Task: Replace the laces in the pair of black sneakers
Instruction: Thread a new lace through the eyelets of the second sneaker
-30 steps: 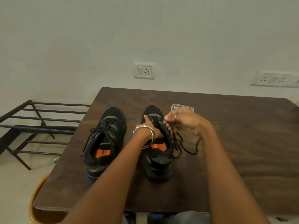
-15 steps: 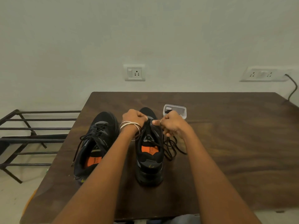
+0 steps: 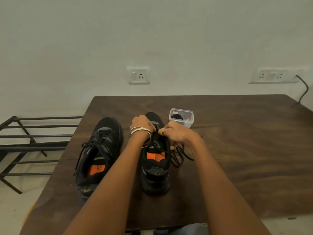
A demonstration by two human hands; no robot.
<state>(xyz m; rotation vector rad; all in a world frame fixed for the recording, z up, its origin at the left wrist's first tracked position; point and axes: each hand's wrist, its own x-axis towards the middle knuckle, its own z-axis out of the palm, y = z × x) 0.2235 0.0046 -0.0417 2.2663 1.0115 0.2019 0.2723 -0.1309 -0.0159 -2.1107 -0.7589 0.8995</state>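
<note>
At twelve o'clock on the right black mesh sneaker (image 3: 156,160), left hand (image 3: 141,123) and right hand (image 3: 176,133) pinch its thin black lace (image 3: 179,154) near the toe eyelets, lacing likely barely begun, while the left black mesh sneaker (image 3: 100,153) at nine o'clock sits loosely laced.

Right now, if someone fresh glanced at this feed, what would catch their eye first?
Both hands meet over the toe end of the right sneaker at table centre, the left hand and right hand pinching its black lace, which spills in loops onto the table beside it. The left sneaker stands alongside, laced, its orange insole showing. A small clear container sits just behind the hands.
</note>
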